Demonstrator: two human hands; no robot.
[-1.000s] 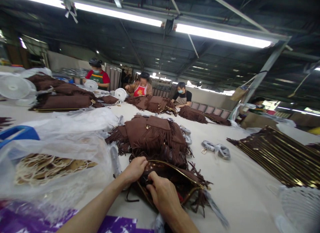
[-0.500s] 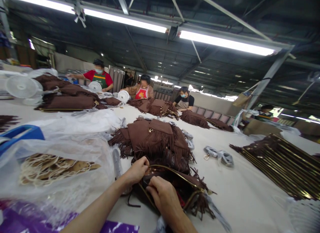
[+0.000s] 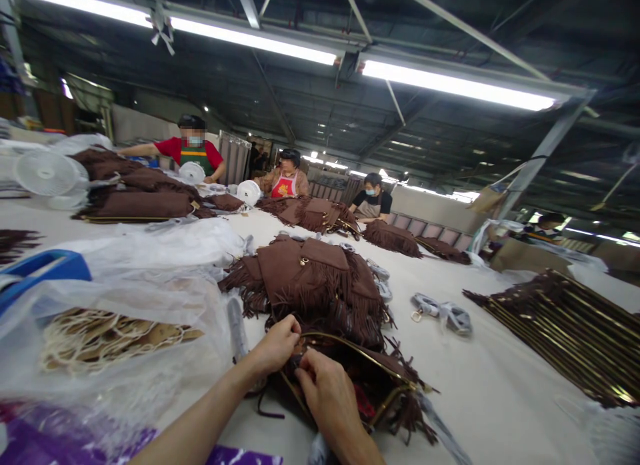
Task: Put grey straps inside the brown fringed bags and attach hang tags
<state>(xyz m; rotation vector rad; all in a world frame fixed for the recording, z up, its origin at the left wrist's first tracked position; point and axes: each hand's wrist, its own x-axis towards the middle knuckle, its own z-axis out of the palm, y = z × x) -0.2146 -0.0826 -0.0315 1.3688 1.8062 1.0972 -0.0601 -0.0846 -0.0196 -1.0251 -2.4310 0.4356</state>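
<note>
A dark brown fringed bag (image 3: 385,362) lies unzipped on the white table, its mouth edged by a gold zipper and something red inside. At its left end, my left hand (image 3: 281,342) pinches the edge, fingers closed. My right hand (image 3: 325,385) is beside it over the opening, thumb and fingers pressed together on something small and dark that I cannot make out. Directly behind the bag rests a pile of brown fringed bags (image 3: 305,278).
On the left are a clear plastic bag of tags with white strings (image 3: 120,338), a blue tape dispenser (image 3: 45,272) and purple plastic (image 3: 65,438). Wrapped straps (image 3: 443,312) and stacked gold-zippered pieces (image 3: 560,332) lie right. Several people work across the table (image 3: 500,385).
Both hands stay at the bag's left end, with the right fingers shifted slightly. The person in red at the back leans further left with an arm stretched out.
</note>
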